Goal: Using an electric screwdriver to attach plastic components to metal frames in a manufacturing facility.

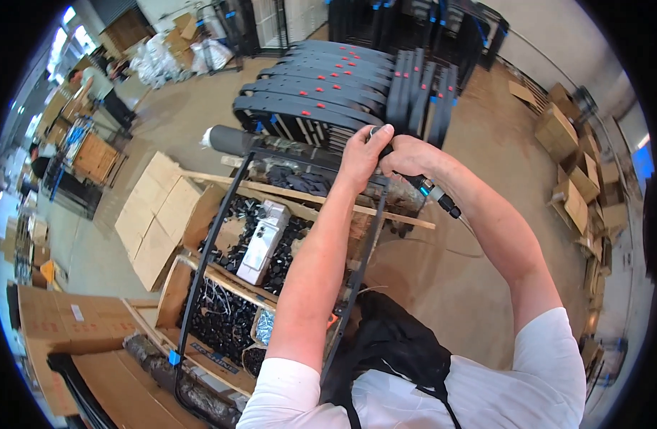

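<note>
Gripping the black-and-teal inline driver (432, 191), our right hand (411, 156) has its fingers closed around the tool near the far end of a black tubular frame (219, 225); the driver's rear points down and right, trailing a thin hose. Our left hand (360, 159) meets the right, its fingers curled and thumb raised beside a small black part (375, 131); we cannot tell whether they pinch it, as most is hidden. Below the frame we see a cardboard box (197, 220) of black plastic pieces, with a silvery-white box (265, 242) lying on them, and nearer us more black fittings (217, 322). Beyond our hands stand dark curved panels (307, 107) dotted with red pieces. Off to the left, a co-worker (99, 89) stands by a wooden crate (92, 159).
</note>
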